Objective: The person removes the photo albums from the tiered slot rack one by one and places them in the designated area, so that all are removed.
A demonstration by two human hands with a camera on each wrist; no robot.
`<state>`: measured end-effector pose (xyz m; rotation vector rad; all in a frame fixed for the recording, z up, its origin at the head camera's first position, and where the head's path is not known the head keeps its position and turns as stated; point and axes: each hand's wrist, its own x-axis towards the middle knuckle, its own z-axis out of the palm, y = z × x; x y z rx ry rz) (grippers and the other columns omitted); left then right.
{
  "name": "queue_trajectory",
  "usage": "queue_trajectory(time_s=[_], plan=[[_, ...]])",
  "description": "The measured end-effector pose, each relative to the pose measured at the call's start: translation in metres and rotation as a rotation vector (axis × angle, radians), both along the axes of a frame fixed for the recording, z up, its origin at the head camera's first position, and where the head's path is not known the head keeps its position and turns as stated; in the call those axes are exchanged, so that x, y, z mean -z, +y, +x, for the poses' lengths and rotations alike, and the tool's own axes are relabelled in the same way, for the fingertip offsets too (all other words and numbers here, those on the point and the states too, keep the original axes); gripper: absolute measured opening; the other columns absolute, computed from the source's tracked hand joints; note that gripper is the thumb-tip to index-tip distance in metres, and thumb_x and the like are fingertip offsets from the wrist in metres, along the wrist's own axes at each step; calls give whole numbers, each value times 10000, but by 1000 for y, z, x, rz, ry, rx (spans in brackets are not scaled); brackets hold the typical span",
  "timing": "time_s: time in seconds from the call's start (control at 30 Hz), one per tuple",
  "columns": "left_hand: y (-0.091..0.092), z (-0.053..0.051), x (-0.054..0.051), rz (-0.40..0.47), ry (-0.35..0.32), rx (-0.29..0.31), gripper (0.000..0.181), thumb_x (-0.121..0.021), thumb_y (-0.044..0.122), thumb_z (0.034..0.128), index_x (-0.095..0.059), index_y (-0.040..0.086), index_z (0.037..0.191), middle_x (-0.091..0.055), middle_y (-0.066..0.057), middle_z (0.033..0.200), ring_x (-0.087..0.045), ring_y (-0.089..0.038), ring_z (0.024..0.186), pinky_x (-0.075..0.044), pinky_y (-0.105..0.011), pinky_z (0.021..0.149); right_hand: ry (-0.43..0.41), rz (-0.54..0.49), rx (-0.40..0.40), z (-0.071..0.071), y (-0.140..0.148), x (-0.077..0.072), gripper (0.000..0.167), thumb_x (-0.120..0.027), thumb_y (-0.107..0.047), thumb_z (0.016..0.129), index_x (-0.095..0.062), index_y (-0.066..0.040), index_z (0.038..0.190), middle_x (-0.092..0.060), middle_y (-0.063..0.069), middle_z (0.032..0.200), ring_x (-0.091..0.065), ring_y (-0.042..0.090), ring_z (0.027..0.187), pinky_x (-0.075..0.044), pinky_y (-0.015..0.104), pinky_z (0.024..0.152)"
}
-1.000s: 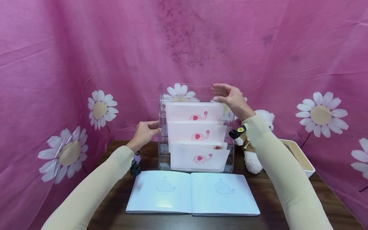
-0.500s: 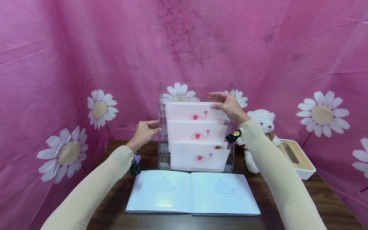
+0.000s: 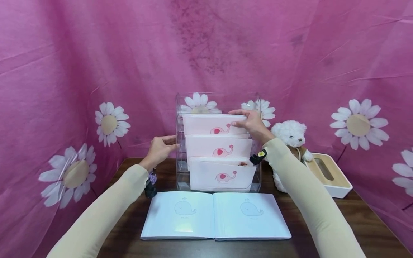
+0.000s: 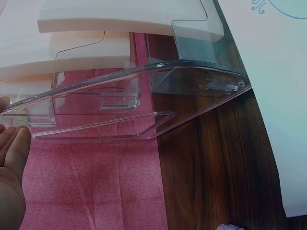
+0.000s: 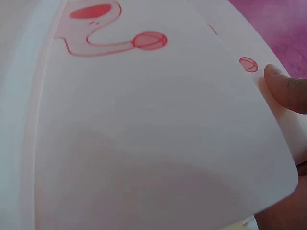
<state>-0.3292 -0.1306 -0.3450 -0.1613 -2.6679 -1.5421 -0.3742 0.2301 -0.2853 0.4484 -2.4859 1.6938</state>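
Observation:
A clear tiered rack [image 3: 181, 157] stands on the table, holding white booklets with pink elephants in three tiers. My left hand [image 3: 160, 150] grips the rack's left side wall; the left wrist view shows the fingers [image 4: 14, 148] at its clear edge. At the top tier, my right hand [image 3: 253, 125] pinches the upper right corner of the rear booklet [image 3: 200, 124], thumb in front, fingers behind. In the right wrist view the thumb [image 5: 288, 88] lies on that booklet beyond a nearer one [image 5: 158, 124]. In front lies an open white book [image 3: 180, 227] with whale drawings.
A white teddy bear [image 3: 288, 133] sits right of the rack, partly behind my right sleeve. Beside it is a white box with a wooden lid [image 3: 335, 175]. Pink cloth with daisies [image 3: 206, 43] hangs behind the dark wooden table [image 3: 371, 222].
My right hand has come down and left from above the rack onto the top booklet's corner, uncovering more of the bear. My left hand stays on the rack's side.

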Motion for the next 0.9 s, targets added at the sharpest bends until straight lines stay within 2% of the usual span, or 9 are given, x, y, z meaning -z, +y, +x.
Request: queue_trajectory(time_s=[0.23, 0.53, 0.73, 0.9], plan=[[0, 0, 0, 3, 8, 4, 519, -750, 223, 926, -608, 128, 1416, -617, -88, 1445, -603, -275, 1305, -510, -496, 1067, -58, -106, 38, 1, -2, 3, 448, -787, -97, 874, -675, -102, 1308, -799, -20, 969, -762, 137, 850, -613, 278, 764], [-1, 0, 2, -1, 8, 3, 524, -755, 229, 920, -611, 127, 1414, -625, -93, 1434, -601, -277, 1312, -506, -502, 1071, -92, -180, 59, -1, -6, 5, 449, -760, -78, 890, -657, -62, 1327, -790, -52, 941, -765, 142, 840, -620, 299, 771], [-2, -1, 2, 0, 6, 7, 518, -752, 229, 923, -612, 130, 1412, -626, -88, 1434, -611, -273, 1298, -512, -501, 1062, -75, -174, 76, 2, -7, 3, 429, -756, -63, 885, -676, -77, 1306, -791, -32, 957, -766, 148, 835, -621, 298, 763], [-2, -1, 1, 4, 0, 10, 513, -747, 231, 929, -611, 132, 1414, -618, -84, 1446, -606, -275, 1302, -506, -501, 1072, -64, -164, 120, 2, -7, 1, 416, -760, -72, 878, -703, -138, 1286, -784, 7, 988, -764, 156, 832, -619, 298, 756]])
